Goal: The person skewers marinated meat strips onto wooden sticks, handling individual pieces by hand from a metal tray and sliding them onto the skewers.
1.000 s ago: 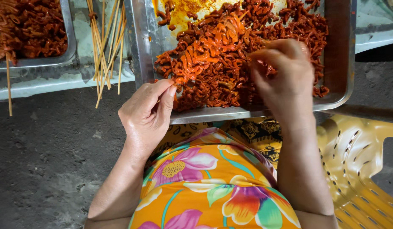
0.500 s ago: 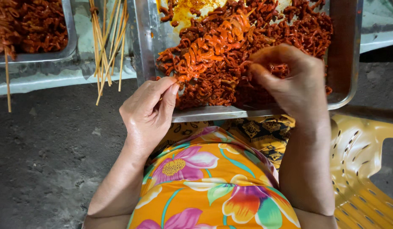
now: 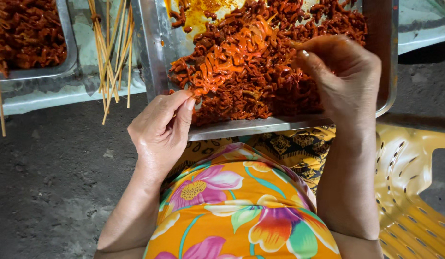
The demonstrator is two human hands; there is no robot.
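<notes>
Left hand (image 3: 160,132) at the near left corner of the metal tray (image 3: 153,57), fingers (image 3: 184,108) curled and pinched on a piece at the edge of the red-orange marinated meat strips (image 3: 251,72). Right hand (image 3: 344,76) over the right half of the tray, fingers bunched shut on a thin skewer tip; whether meat is on it cannot be told. Loose bamboo skewers (image 3: 112,52) lie on the table (image 3: 54,93) between this tray and a second tray of meat (image 3: 69,43) at far left.
</notes>
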